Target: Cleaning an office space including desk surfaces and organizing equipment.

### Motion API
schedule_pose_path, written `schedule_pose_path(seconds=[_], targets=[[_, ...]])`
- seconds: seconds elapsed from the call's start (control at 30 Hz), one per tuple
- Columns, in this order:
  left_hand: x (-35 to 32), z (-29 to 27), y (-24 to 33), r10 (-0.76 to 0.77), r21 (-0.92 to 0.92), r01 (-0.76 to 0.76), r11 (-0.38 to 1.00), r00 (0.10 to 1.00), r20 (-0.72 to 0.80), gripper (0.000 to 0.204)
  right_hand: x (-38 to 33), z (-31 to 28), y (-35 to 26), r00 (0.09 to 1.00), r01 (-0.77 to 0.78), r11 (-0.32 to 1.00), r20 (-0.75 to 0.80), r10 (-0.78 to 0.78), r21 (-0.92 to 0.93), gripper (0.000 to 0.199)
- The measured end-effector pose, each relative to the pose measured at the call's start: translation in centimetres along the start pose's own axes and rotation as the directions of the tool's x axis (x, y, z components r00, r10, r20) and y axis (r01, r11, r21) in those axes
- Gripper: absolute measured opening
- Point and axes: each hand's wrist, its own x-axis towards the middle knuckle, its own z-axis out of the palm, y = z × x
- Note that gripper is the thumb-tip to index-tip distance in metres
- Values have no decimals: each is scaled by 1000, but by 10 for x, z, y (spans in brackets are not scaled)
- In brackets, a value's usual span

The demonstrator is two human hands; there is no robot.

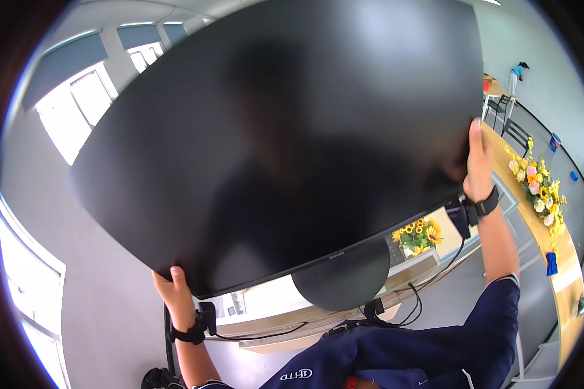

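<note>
A large black computer monitor [318, 149] fills the middle of the view, its dark screen facing me and tilted. My left hand [174, 295] grips its lower left corner, with the thumb on the front. At the right edge my right hand [479, 165] holds the frame, thumb pointing up and the other fingers mostly hidden behind. Below the monitor's lower edge shows a round black stand base [344, 282]; whether it rests on the table I cannot tell. Black straps with small devices sit on both my wrists, and cables run from them.
Behind the monitor, a light table [276, 298] carries yellow sunflowers [418, 236]. To the right stands a long wooden counter [568, 285] with a mixed flower arrangement [538, 188] and a blue bow [551, 264]. Dark chairs [516, 133] and another person [518, 74] are farther back.
</note>
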Motion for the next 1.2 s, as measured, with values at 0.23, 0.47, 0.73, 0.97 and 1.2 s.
schedule_pose_path(seconds=[0.23, 0.47, 0.73, 0.97, 1.2], targets=[[124, 38, 49, 200, -113, -207, 972, 977, -76, 39, 94, 46, -35, 952, 257, 966, -184, -246, 38, 44], [174, 118, -18, 277, -24, -277, 961, 961, 10, 44, 118, 74, 84, 899, 262, 950, -315, -305, -171, 45], [155, 164, -116, 113, 6, -114, 994, 992, 52, 44, 89, 96, 208, 932, 103, 982, -330, -152, -161, 49], [152, 170, -161, -2, 19, 0, 1000, 998, 63, 37, 74, 117, 240, 964, -115, 973, -258, 62, -198, 46], [154, 182, -179, -93, 27, 91, 996, 991, 98, 38, 76, 130, 265, 970, -156, 955, -222, 100, -250, 50]])
